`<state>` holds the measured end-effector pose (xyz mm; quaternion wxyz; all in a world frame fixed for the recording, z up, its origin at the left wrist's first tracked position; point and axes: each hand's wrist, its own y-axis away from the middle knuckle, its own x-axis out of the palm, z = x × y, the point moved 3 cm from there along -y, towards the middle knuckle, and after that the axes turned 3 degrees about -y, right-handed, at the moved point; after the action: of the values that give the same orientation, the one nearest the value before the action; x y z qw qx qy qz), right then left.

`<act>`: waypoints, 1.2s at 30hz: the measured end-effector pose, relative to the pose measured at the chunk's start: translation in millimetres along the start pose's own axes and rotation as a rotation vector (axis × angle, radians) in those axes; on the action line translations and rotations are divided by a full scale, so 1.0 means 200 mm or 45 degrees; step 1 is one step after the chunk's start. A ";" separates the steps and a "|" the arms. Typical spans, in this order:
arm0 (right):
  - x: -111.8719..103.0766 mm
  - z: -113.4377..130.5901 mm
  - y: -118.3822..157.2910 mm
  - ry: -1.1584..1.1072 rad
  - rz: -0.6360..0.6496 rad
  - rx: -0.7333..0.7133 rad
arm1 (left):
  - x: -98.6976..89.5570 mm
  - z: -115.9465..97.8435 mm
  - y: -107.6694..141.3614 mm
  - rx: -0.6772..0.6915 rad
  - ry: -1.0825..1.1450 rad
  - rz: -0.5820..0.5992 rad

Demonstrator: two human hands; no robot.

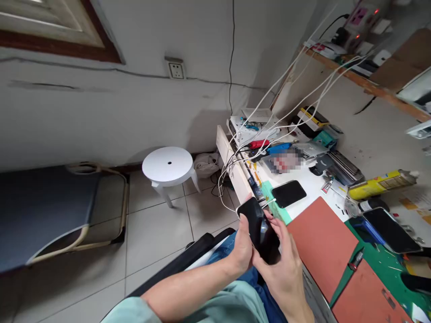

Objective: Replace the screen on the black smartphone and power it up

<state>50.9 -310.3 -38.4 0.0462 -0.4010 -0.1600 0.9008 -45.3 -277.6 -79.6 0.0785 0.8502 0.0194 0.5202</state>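
In front of my lap, my left hand is closed round a black smartphone, thumb along its near edge. My right hand is closed on a dark, glossy, phone-like slab directly beside and below it. The two dark pieces touch or overlap; whether they are joined I cannot tell. A white cable runs up to the smartphone's left end. Just beyond my hands, another black phone lies screen up on the desk, with a white plug at its left edge.
The desk carries reddish-brown mats, a green mat, a pen-like tool, a yellow spray can and another phone. White cables hang from the shelf. Leftward stand a white stool and a folding cot.
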 end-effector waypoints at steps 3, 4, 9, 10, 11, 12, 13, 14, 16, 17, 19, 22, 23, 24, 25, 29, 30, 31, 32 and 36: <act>0.17 0.09 -0.03 -0.042 0.177 -0.153 | -0.13 -0.19 -0.03 0.136 0.056 -0.186; 0.21 0.11 -0.05 -0.046 0.210 -0.188 | -0.18 -0.26 -0.05 0.174 0.058 -0.226; 0.36 0.17 -0.23 -0.202 0.171 -0.019 | -0.44 -0.54 -0.15 0.389 -0.040 -0.359; 0.39 0.17 -0.28 -0.223 0.144 0.059 | -0.48 -0.58 -0.17 0.400 -0.047 -0.358; 0.42 0.17 -0.33 -0.223 0.111 0.125 | -0.51 -0.60 -0.18 0.382 -0.050 -0.334; 0.44 0.16 -0.37 -0.205 0.069 0.171 | -0.54 -0.62 -0.19 0.352 -0.050 -0.310; 0.46 0.16 -0.41 -0.174 0.020 0.203 | -0.56 -0.62 -0.20 0.310 -0.045 -0.285; 0.47 0.14 -0.43 -0.134 -0.032 0.224 | -0.58 -0.61 -0.20 0.250 -0.037 -0.264; 0.47 0.11 -0.43 -0.041 -0.155 0.276 | -0.62 -0.55 -0.19 0.109 -0.017 -0.249; 0.47 0.09 -0.41 0.010 -0.226 0.316 | -0.64 -0.52 -0.19 0.035 -0.010 -0.245; 0.45 0.05 -0.36 0.100 -0.376 0.417 | -0.70 -0.44 -0.17 -0.083 -0.006 -0.240; 0.43 -0.01 -0.30 0.157 -0.549 0.564 | -0.80 -0.33 -0.16 -0.205 0.000 -0.227; 0.43 -0.03 -0.29 0.151 -0.590 0.601 | -0.84 -0.31 -0.16 -0.238 -0.008 -0.218; 0.44 -0.06 -0.29 0.134 -0.630 0.633 | -0.87 -0.29 -0.16 -0.267 -0.022 -0.207; 0.44 -0.08 -0.30 0.107 -0.669 0.662 | -0.90 -0.28 -0.16 -0.295 -0.034 -0.200; 0.48 -0.16 -0.39 -0.099 -0.816 0.759 | -0.96 -0.27 -0.17 -0.380 -0.031 -0.250; 0.49 -0.18 -0.40 -0.172 -0.844 0.780 | -0.95 -0.27 -0.17 -0.395 -0.030 -0.259; 0.49 -0.19 -0.42 -0.248 -0.870 0.797 | -0.95 -0.28 -0.17 -0.403 -0.034 -0.260; 0.48 -0.20 -0.42 -0.322 -0.895 0.812 | -0.94 -0.28 -0.17 -0.409 -0.044 -0.256; 0.37 -0.22 -0.36 -0.520 -1.001 0.827 | -0.93 -0.27 -0.17 -0.431 -0.073 -0.246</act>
<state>30.7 -216.4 -94.7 0.4689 -0.0932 -0.0171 0.8782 -177.0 -258.7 -225.3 0.2704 0.8336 0.0110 0.4815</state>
